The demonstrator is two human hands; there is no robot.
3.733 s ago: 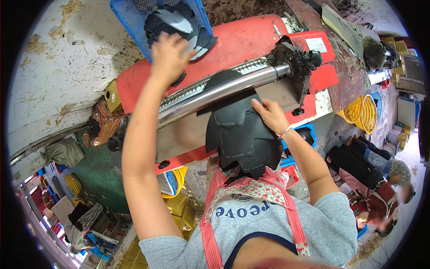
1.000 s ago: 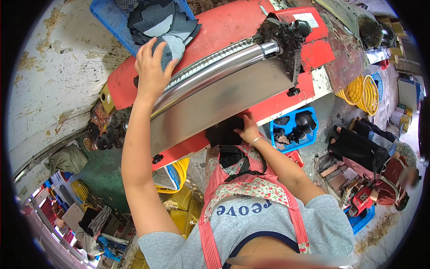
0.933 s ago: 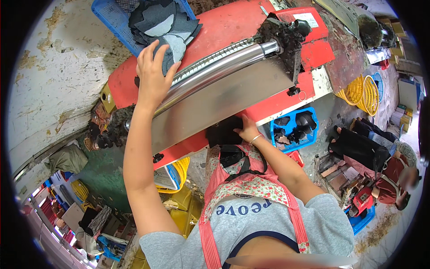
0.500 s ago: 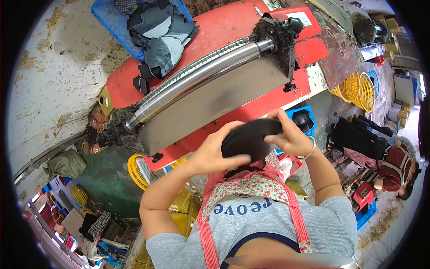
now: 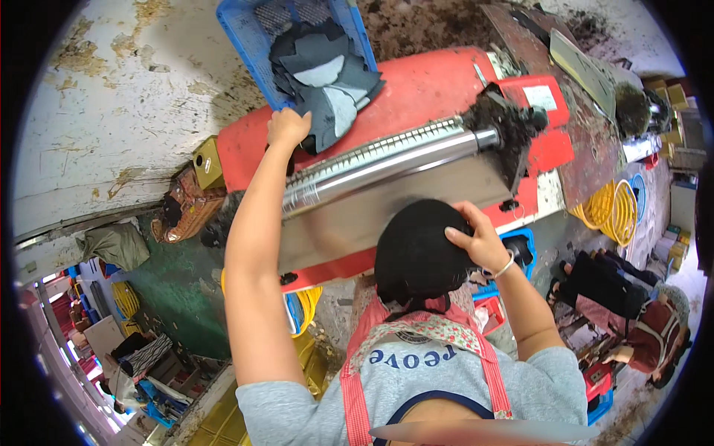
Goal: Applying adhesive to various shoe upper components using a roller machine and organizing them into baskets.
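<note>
My right hand (image 5: 482,239) grips the right edge of a black rounded flat piece (image 5: 420,256), thumb on top, in front of my apron. My left arm reaches across the machine (image 5: 416,78), and my left hand (image 5: 288,128) is at the near corner of a blue plastic basket (image 5: 256,63). Its fingers bend downward, with what they close on hidden beneath. Dark grey cut pieces (image 5: 316,63) with some pale grey faces spill from the basket onto the machine's red top. A small black item (image 5: 291,162) shows partly beside my left wrist.
A shiny metal roller (image 5: 394,169) lies across the machine behind a flat metal plate (image 5: 446,189). Below right stands a blue crate (image 5: 529,249) with black pieces. Yellow baskets (image 5: 606,212) are at the right. Another person (image 5: 647,331) sits at the far right.
My left hand has let go of the black piece and moved up and left to the basket's corner. My right hand keeps the piece, now turned with its broad face up. The view has shifted.
</note>
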